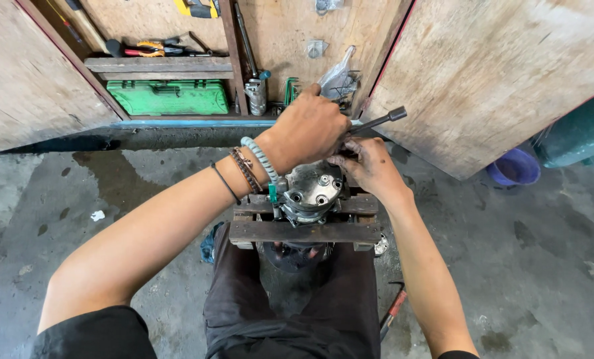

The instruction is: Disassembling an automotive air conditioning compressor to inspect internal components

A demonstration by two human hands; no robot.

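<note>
A grey metal compressor-like part (312, 189) with several bolt heads on top sits in a low wooden stand (303, 231) between my knees. My left hand (308, 127), with bracelets on its wrist, is closed around a dark T-handle socket wrench (382, 120) whose bar sticks out to the right. My right hand (371, 167), smeared with grease, rests against the part's far right edge, its fingers at the wrench shaft. The wrench's lower end is hidden behind my hands.
An open wooden cabinet stands ahead with a green tool case (167, 97), pliers (147, 48) on a shelf and hex keys (290, 90). A purple bucket (514, 167) sits at the right. A red-handled tool (393, 310) lies on the concrete floor by my right leg.
</note>
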